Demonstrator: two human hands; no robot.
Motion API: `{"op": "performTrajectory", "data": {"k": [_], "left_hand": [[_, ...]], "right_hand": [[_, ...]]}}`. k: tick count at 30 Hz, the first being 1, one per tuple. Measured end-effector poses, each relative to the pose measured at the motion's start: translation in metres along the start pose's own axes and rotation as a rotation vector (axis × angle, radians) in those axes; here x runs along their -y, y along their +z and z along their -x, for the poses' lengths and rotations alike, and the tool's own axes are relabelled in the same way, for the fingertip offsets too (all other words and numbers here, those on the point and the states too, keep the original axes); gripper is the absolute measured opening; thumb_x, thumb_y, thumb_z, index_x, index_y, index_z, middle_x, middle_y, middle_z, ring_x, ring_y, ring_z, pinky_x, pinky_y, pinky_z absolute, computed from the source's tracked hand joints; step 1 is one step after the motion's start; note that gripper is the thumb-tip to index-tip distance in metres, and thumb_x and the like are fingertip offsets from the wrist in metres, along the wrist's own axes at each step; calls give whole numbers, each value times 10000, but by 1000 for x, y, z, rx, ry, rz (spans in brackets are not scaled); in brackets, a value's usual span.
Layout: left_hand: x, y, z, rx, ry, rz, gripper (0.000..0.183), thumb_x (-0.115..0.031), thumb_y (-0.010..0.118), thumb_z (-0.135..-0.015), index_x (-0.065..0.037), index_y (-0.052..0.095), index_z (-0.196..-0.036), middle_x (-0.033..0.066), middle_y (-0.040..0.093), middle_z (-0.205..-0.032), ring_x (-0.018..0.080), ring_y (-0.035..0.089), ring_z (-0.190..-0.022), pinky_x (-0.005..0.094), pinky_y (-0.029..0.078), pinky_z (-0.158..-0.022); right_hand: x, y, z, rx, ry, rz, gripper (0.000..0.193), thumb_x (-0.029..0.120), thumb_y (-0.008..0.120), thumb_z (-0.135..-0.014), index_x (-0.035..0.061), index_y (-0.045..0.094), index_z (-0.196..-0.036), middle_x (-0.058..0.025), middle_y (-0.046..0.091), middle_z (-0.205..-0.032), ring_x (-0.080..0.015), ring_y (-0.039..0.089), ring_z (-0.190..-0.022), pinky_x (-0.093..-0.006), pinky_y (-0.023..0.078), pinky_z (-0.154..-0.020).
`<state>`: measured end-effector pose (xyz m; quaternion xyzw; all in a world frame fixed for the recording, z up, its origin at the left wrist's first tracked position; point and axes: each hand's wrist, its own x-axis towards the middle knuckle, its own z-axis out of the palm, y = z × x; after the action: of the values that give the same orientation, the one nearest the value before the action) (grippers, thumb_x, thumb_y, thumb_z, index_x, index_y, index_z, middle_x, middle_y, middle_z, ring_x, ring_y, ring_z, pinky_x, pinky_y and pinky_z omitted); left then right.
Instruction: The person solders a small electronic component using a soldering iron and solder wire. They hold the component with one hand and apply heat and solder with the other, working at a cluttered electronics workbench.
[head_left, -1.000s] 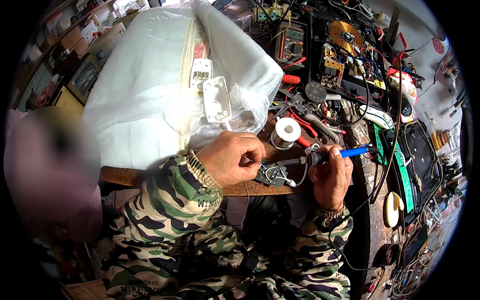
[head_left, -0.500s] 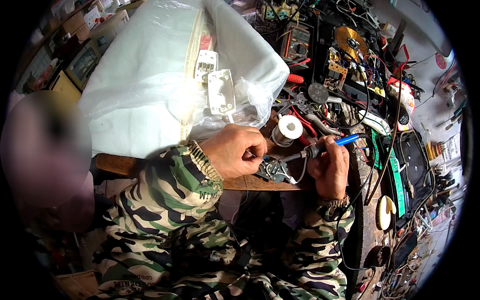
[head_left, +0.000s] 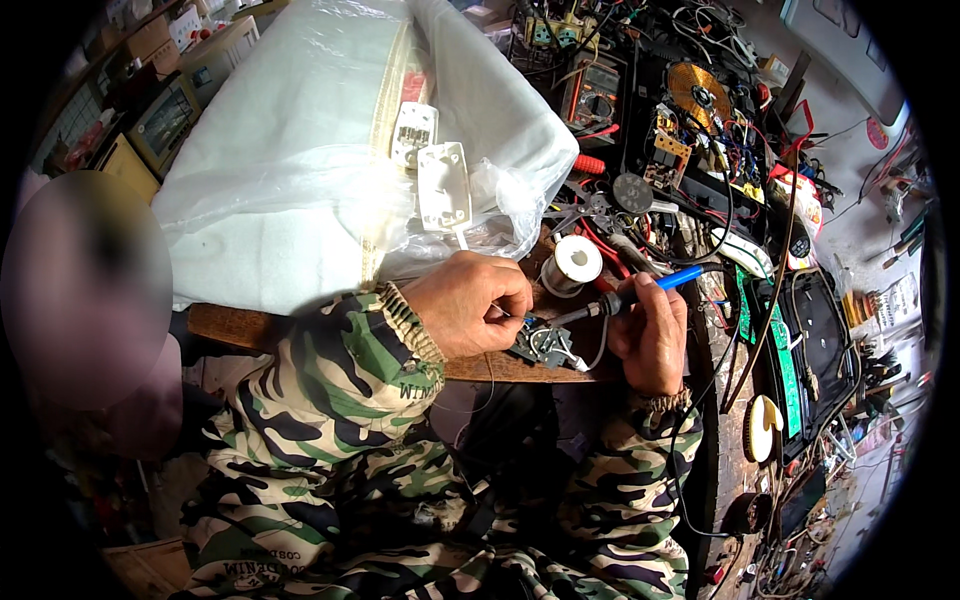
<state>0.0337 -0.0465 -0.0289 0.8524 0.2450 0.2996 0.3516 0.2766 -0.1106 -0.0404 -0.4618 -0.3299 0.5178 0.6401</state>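
Nearest, across the lower frame: camouflage sleeves (head_left: 355, 375), both forearms reaching toward the middle. Left hand (head_left: 470, 305), centre of frame: fingers curled in, thumb and forefinger pinched together on a thin wire (head_left: 491, 372), which loops down past the bench edge; the exact grip is partly hidden. Right hand (head_left: 650, 335), right of centre: fingers closed pen-fashion round a soldering iron (head_left: 682, 278) with blue handle, shaft slanting down-left. Small circuit board (head_left: 545, 345) between the hands, on the wooden bench (head_left: 590, 374) near its front edge, white lead attached. Iron's end is over the board, close to the left fingertips; cannot tell whether it touches. Just beyond, a white-flanged spool (head_left: 575, 262) stands on the bench. Higher up, left of the spool, an open white housing (head_left: 444, 187) lies on a plastic-covered pale bundle (head_left: 280, 180), a second white piece (head_left: 415, 134) just above it. Right side of frame: oval brush (head_left: 764, 428), green circuit strips (head_left: 785, 370). Farther, upper right: multimeter (head_left: 596, 92), copper coil (head_left: 698, 90).
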Motion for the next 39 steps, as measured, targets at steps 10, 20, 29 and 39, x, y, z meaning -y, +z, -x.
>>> {"op": "performTrajectory", "data": {"k": [10,20,29,39], "left_hand": [[-1,0,0,13,-6,11,104,29,684,-748,15,581,-738,78,687,-860,101,576,-586,253,463,-519],[-2,-2,-1,27,-5,13,96,26,683,-751,16,588,-743,77,685,-858,102,578,-591,252,464,-523],[0,1,0,2,4,6,87,32,681,-747,16,596,-752,70,689,-853,106,587,-598,255,471,-529],[-4,-1,-1,29,-16,7,95,31,687,-747,14,594,-744,70,687,-847,107,585,-593,254,471,-528]], "right_hand": [[1,0,0,20,4,4,224,257,601,-979,55,586,-884,-6,518,-626,-101,441,-420,-233,278,-368],[0,0,0,9,-1,6,225,251,597,-977,34,585,-919,-7,513,-620,-100,410,-388,-249,272,-365],[-2,1,-2,-6,3,-3,203,231,606,-973,36,568,-931,-15,522,-643,-103,426,-391,-251,275,-356],[2,4,0,-10,7,18,214,248,613,-975,48,573,-912,-2,517,-662,-90,447,-408,-239,295,-353]]}}
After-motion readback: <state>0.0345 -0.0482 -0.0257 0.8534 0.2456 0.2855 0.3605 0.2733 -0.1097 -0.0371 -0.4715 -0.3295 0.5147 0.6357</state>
